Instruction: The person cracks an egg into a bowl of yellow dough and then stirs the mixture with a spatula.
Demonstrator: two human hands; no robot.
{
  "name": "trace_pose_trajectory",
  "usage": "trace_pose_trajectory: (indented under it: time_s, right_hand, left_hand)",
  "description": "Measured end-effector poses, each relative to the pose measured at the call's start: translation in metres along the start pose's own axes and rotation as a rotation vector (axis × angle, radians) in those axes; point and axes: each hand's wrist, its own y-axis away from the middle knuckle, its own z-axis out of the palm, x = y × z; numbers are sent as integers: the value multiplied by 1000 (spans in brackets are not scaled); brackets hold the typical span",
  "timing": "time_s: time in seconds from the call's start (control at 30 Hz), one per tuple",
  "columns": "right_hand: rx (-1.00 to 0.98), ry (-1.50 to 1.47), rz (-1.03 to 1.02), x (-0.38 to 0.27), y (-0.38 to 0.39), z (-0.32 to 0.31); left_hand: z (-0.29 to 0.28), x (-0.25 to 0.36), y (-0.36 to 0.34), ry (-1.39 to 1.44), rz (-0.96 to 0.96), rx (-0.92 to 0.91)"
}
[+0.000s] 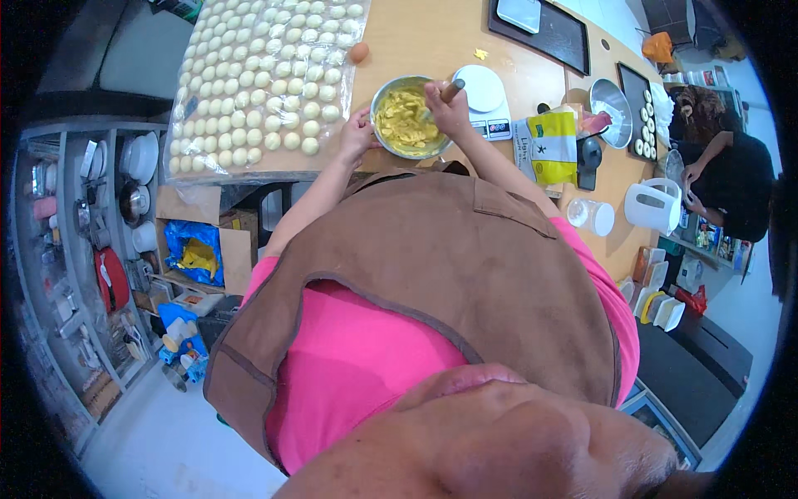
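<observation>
Standing at a wooden counter [432, 37], with 2 hands at work. Closed firmly around the wooden handle [454, 89] of a tool with the right grip [447, 110], over the right part of a metal bowl [413, 155]. Resting against the bowl's left rim with the left grip [357, 137]; cannot tell whether pinching it or only steadying it. Heaped inside the bowl, just left of the right grip and below it: lumpy yellow mixture [401, 123]. Slanting along its long axis from upper right down leftward, toward that mixture; hard to make out at the tool's lower end. Nearer to the mixture with the right grip than with the left. Just beside the bowl on the right, a white scale [482, 88]; beyond it on the left, 1 brown egg [358, 53]; farther left, rows of pale balls [249, 98].
</observation>
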Motion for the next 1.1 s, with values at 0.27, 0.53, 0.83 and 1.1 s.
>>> trace_pose_trajectory:
  time_s: [0.27,0.53,0.83,1.1]
  right_hand:
    - [119,-196,-33,1,0,22]
    - [25,-206,59,-8,17,24]
    - [-9,18,-53,-1,15,5]
    - [74,-63,-37,-5,-3,13]
  left_hand:
    - [5,6,0,-52,-37,19]
    - [2,3,1,60,16,-28]
    - [1,10,6,44,-10,-14]
    - [2,7,3,26,1,11]
